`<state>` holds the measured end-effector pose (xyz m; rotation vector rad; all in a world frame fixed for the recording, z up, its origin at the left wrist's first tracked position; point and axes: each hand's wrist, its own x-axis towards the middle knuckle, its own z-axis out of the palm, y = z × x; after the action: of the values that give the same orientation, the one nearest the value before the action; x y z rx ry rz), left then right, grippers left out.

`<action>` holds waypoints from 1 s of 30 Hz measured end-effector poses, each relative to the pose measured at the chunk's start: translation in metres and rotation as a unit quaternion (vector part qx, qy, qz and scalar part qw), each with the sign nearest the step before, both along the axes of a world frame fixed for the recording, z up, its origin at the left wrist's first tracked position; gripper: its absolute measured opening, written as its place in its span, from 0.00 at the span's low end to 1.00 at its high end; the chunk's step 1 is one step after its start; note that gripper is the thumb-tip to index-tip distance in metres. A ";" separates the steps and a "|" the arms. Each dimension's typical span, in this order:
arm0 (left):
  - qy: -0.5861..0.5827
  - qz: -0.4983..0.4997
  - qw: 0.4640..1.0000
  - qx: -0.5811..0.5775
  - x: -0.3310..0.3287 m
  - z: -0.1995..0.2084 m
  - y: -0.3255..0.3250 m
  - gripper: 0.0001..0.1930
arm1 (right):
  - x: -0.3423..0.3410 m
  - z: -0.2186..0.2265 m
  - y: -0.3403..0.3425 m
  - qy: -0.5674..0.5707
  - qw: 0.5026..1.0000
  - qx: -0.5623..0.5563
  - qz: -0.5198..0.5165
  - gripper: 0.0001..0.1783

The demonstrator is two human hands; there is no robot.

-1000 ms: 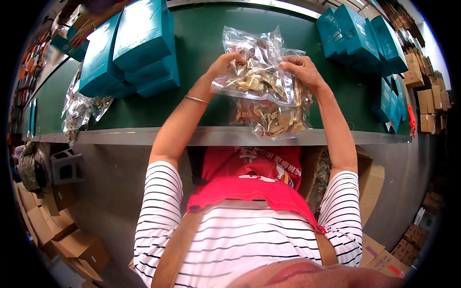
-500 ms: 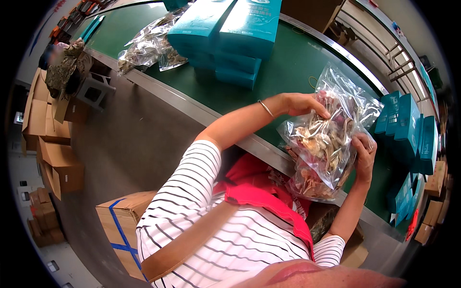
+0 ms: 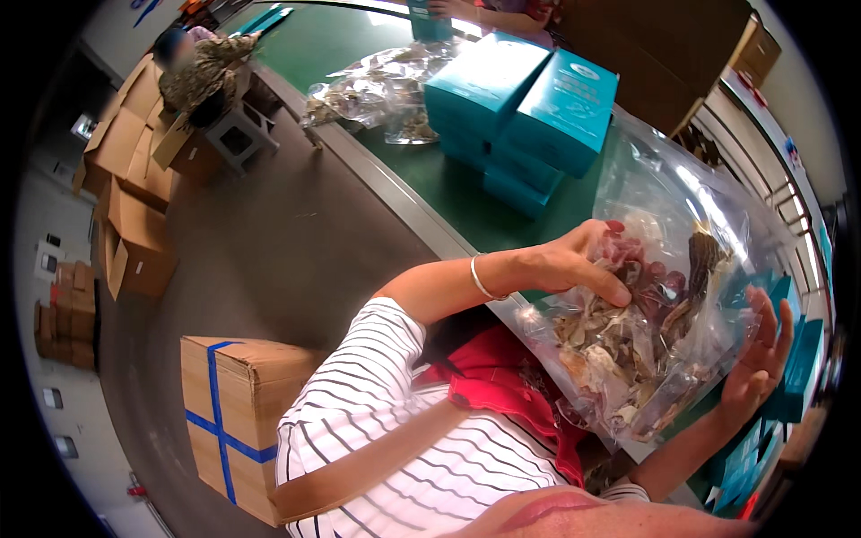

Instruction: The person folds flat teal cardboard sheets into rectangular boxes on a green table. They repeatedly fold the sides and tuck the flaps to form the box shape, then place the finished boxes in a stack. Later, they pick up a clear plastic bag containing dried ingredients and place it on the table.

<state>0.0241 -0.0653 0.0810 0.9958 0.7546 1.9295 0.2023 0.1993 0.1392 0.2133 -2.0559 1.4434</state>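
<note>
A large clear plastic bag (image 3: 619, 363) holds dried pieces, pale brown and curled, with dark red round ones and a dark bundle among them. My left hand (image 3: 578, 265), with a bangle at the wrist, grips the bag from its left side, thumb over the front. My right hand (image 3: 759, 363) is at the bag's right side with its fingers stretched and apart. Whether its palm touches the plastic I cannot tell. The bag is tilted in front of my red apron (image 3: 511, 363), above the near edge of the green table (image 3: 430, 193).
Teal boxes (image 3: 560, 99) stand stacked on the table, beside more filled clear bags (image 3: 386, 90). Other teal boxes (image 3: 803, 368) lie to the right. A blue-taped carton (image 3: 229, 421) stands at my left. One person (image 3: 202, 76) sits far left; another's hand (image 3: 453, 9) holds a teal box.
My right hand has loosened from the bag's edge and its fingers have spread. The bag is nearer and spread wider, still in my left hand. My view has shifted, bringing another person into sight.
</note>
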 end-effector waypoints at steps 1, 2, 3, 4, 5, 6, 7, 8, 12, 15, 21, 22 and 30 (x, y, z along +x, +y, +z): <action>-0.010 0.031 0.999 0.025 -0.001 0.007 -0.018 0.26 | -0.002 0.008 0.014 0.019 0.998 0.043 -0.033 0.50; -0.043 0.053 0.997 0.043 -0.005 0.016 -0.040 0.26 | 0.000 0.012 0.027 0.040 0.996 0.070 -0.048 0.42; -0.061 0.096 0.992 0.052 -0.008 0.021 -0.064 0.25 | -0.001 0.009 0.039 0.040 0.996 0.049 -0.070 0.40; -0.084 0.159 0.982 0.050 -0.012 0.026 -0.093 0.24 | -0.002 0.006 0.048 0.038 0.994 0.027 -0.097 0.39; -0.109 0.228 0.966 0.050 -0.017 0.028 -0.122 0.22 | -0.001 0.002 0.058 0.035 0.991 0.006 -0.128 0.37; -0.134 0.305 0.942 0.043 -0.023 0.027 -0.150 0.21 | -0.003 -0.008 0.068 0.040 0.994 -0.028 -0.098 0.28; -0.157 0.382 0.910 0.039 -0.032 0.026 -0.178 0.20 | -0.007 -0.020 0.075 0.023 0.992 -0.072 -0.105 0.26; -0.176 0.445 0.877 0.042 -0.042 0.024 -0.204 0.19 | -0.014 -0.039 0.085 0.006 0.987 -0.117 -0.109 0.24; -0.108 0.463 0.862 0.177 -0.089 0.034 -0.280 0.18 | -0.020 -0.125 0.112 -0.085 0.947 -0.253 -0.176 0.20; -0.164 0.667 0.718 0.114 -0.137 0.021 -0.318 0.18 | -0.001 -0.192 0.119 -0.169 0.909 -0.280 -0.259 0.20; -0.156 0.618 0.757 0.145 -0.243 -0.024 -0.389 0.14 | 0.070 -0.288 0.082 -0.304 0.885 -0.102 -0.339 0.19; -0.164 0.614 0.758 0.147 -0.252 -0.022 -0.388 0.14 | 0.083 -0.293 0.070 -0.290 0.904 0.019 -0.314 0.18; -0.117 0.653 0.739 0.117 -0.358 -0.003 -0.357 0.16 | 0.121 -0.242 -0.030 -0.360 0.810 0.301 -0.352 0.17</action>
<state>-0.3335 -0.4223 0.0776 0.1999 1.2471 3.3307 0.3236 0.1697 -0.1025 -0.9049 -2.6970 0.3731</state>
